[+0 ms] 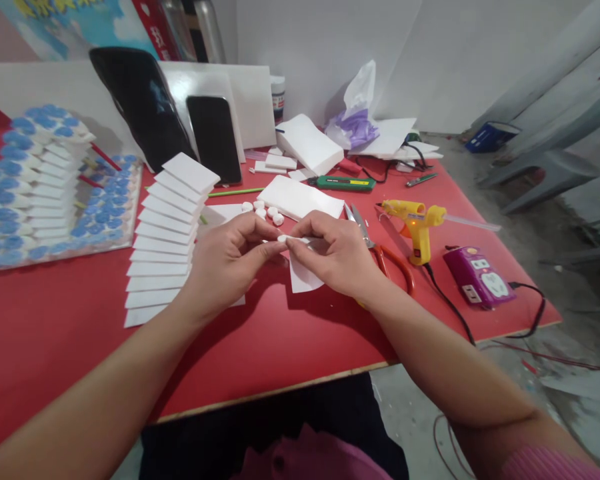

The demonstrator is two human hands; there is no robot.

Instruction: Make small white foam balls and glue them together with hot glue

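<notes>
Over the red table (300, 347), my left hand (230, 257) and my right hand (333, 250) meet fingertip to fingertip. Between their thumbs and forefingers they pinch a strip of white paper (305, 275), its near end rolled or bunched small and its loose part hanging below my right hand. Several small white rolled paper balls (263, 212) lie just beyond my left fingers. Behind them rests a stack of white paper (300, 198). A stepped row of white board pieces (163, 250) curves beside my left wrist. Scissors (395, 263) with orange handles lie partly hidden by my right hand.
A yellow glue gun (417, 227) stands right of the scissors, near a purple power socket (480, 277) with a black cord. Behind are a green box cutter (343, 183), a phone (214, 140) and a purple tissue pack (353, 127). A blue-and-white stair model (55, 193) sits left.
</notes>
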